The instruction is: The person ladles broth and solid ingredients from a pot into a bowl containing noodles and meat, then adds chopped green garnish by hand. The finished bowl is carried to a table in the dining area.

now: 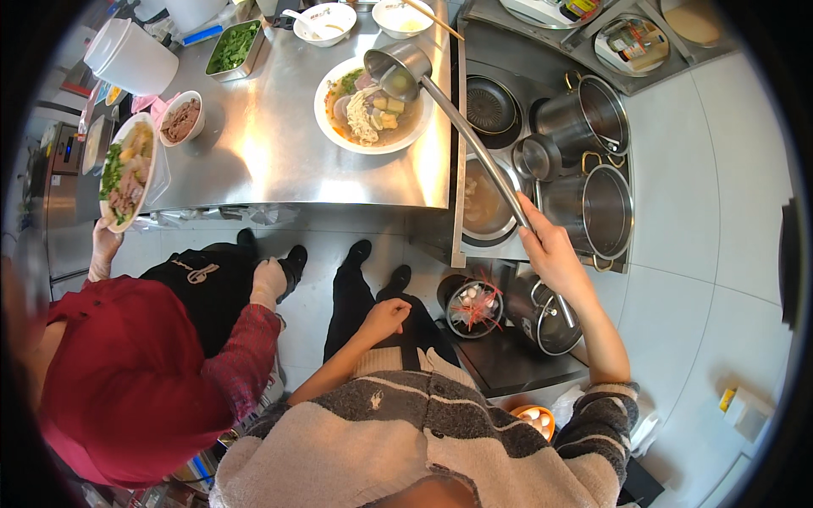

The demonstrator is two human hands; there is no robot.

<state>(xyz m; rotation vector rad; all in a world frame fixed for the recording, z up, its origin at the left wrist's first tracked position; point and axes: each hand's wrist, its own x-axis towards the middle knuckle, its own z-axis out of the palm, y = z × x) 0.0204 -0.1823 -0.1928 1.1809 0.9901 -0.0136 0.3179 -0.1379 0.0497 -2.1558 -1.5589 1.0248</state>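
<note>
The right hand point(546, 245), right of centre in the frame, is closed around the handle of a long metal ladle point(472, 138). The handle's end shows below the hand; the ladle's cup is at upper centre, over the right part of a white bowl point(321, 108). Whether cup and rim touch, I cannot tell. The bowl sits on the steel counter point(279, 173) and holds broth, noodles point(364, 121), pale yellowish chunks and some greenery.

The left hand point(387, 318) is loosely curled near the person's waist, at lower centre; whether it holds anything is unclear.

At the top edge stand two smaller bowls, one with a spoon point(303, 20) in it, the other with chopsticks point(434, 19) across it. Toward the upper left are a tray of greens point(235, 48), a white tub point(135, 59) and a small bowl of meat point(181, 120).

At far left, a co-worker's gloved hand point(103, 244) grips a tilted bowl of meat and greens; the other gloved hand point(268, 282) is lowered.

Right of the counter are a black pan point(489, 103) and two deep pots; eggs point(535, 418) lie in an orange container at lower right.
</note>
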